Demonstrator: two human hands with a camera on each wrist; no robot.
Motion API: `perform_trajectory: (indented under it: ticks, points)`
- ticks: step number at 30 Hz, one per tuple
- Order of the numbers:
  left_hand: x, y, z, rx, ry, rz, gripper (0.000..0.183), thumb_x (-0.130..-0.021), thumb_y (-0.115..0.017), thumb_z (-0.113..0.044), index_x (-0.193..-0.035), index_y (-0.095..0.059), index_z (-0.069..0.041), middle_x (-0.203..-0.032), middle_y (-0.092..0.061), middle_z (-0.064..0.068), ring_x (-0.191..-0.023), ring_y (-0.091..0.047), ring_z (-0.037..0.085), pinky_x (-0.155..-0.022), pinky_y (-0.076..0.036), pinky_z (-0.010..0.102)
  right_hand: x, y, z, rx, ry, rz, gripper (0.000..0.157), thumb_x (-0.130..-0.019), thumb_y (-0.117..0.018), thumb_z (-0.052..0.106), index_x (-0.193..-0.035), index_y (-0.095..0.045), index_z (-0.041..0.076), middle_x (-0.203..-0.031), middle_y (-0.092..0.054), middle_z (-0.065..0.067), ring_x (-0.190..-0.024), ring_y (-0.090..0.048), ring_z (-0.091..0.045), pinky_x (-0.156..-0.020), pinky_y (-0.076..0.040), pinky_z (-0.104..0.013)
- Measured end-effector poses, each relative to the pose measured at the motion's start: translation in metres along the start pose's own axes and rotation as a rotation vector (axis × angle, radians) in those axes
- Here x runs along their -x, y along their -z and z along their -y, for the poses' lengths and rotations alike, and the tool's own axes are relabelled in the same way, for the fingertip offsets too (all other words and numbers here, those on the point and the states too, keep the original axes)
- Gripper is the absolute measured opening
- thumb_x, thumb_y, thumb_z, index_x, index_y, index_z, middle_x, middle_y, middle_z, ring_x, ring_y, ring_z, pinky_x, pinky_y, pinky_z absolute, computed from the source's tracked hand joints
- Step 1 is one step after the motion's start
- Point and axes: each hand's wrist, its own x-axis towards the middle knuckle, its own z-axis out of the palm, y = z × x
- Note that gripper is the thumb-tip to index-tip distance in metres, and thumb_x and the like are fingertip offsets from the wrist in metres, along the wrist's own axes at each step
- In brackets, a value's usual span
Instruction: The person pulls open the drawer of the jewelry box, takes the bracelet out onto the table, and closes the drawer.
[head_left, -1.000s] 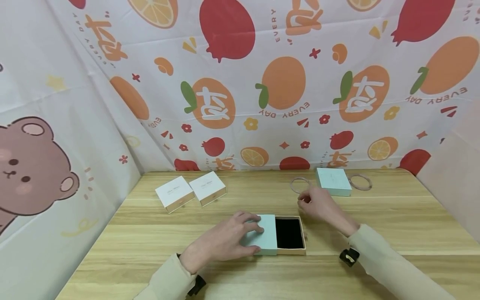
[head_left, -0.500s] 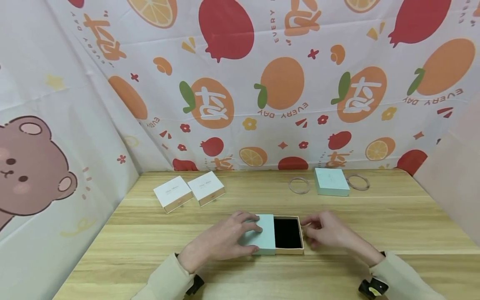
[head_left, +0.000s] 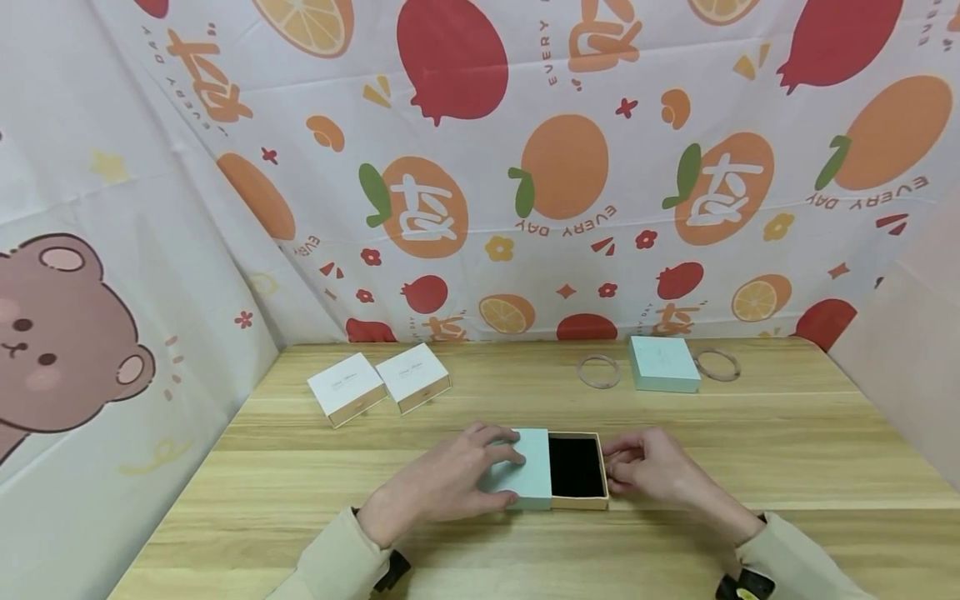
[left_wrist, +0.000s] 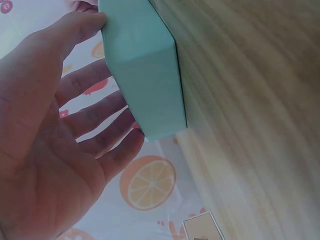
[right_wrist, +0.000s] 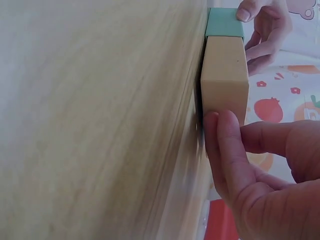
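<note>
What the bent fingers of the right hand (head_left: pixel 656 467) do at the drawer's end is partly hidden: their tips sit close together against the end wall, but I cannot tell whether they pinch anything there. The left hand (head_left: pixel 465 475) covers much of the mint-green, square cardboard gift box (head_left: pixel 534 467), its thumb and fingers gripping opposite edges of the outer shell. Both pale sleeves run out of the head view, and the black wristband (head_left: pixel 746 585) on the right is cut off at the bottom.

The left wrist view shows the shell's plain closed end and the open palm beside it, with the drawer out of sight; a peach-fronted box corner (left_wrist: pixel 204 229) just enters below. The right wrist view gives the drawer's smooth outer walls and the fingertips on them; only the head view looks inside.

The box lies flat on the wood-grain bench (head_left: pixel 262 533), between the hands, its pale tan drawer (head_left: pixel 579 503) standing partly out to the right and lined in black (head_left: pixel 576 468) (soft-looking, perhaps foam). Behind stand a second mint-green box (head_left: pixel 663 362), two thin pinkish rings (head_left: pixel 598 387) and two white boxes (head_left: pixel 347 387).
</note>
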Motion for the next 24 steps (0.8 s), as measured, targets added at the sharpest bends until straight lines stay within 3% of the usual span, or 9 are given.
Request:
perform_trajectory:
  ticks: [14,24]
  points:
    - [-0.0012,-0.0008,-0.0001,-0.006,-0.002,0.004,0.039,-0.093,-0.072,-0.043,-0.125,-0.071,-0.021,-0.143,-0.06,0.003,-0.133,-0.055,0.024,-0.106,-0.052,0.044,0.0021,-0.006,0.005,-0.073,-0.064,-0.061,0.027,-0.093,-0.064,-0.003,-0.118,-0.067,-0.012,-0.087,-0.072,-0.009,-0.079,-0.072,-0.017,-0.069,-0.062,-0.028]
    - [-0.0015,-0.001,-0.0003,0.001,0.005,0.01,0.038,-0.093,-0.072,-0.042,-0.125,-0.069,-0.022,-0.143,-0.06,0.003,-0.133,-0.055,0.025,-0.106,-0.053,0.045,0.0011,-0.0093,0.0058,-0.114,-0.065,-0.054,0.029,-0.093,-0.063,-0.004,-0.12,-0.065,-0.014,-0.087,-0.073,-0.009,-0.079,-0.072,-0.016,-0.069,-0.063,-0.029]
